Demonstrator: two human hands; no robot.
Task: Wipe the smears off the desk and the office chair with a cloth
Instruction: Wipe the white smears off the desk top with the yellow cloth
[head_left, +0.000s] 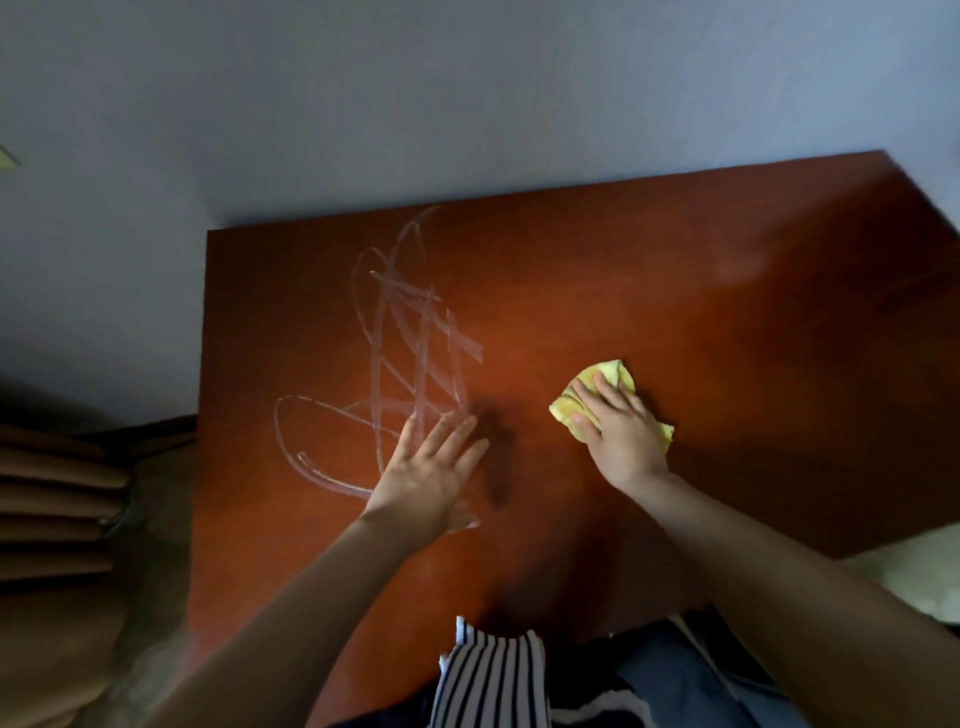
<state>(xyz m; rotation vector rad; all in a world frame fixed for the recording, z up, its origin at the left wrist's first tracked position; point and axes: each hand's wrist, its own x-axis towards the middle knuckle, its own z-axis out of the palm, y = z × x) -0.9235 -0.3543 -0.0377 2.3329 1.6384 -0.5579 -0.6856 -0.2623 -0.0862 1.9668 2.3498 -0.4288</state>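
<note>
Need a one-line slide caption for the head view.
Right hand presses a yellow cloth on the desk beside white smears; left hand open at their edge.

- Bare left hand (426, 467) and bare right hand (618, 431), forearms uncovered as far as the frame edge at 7 and 4 o'clock.
- Striped top (491, 675) at 6 o'clock: narrow black and white vertical stripes, loose hem.
- Blue trousers (660, 670) at 5 o'clock, denim-like, just beside the stripes.
- Dark fabric (576, 686) between them, detail too dim to tell.

Yellow cloth (605, 400), reddish-brown desk (727, 364), whitish smears (410, 358), black-and-white striped garment (493, 675).
</note>
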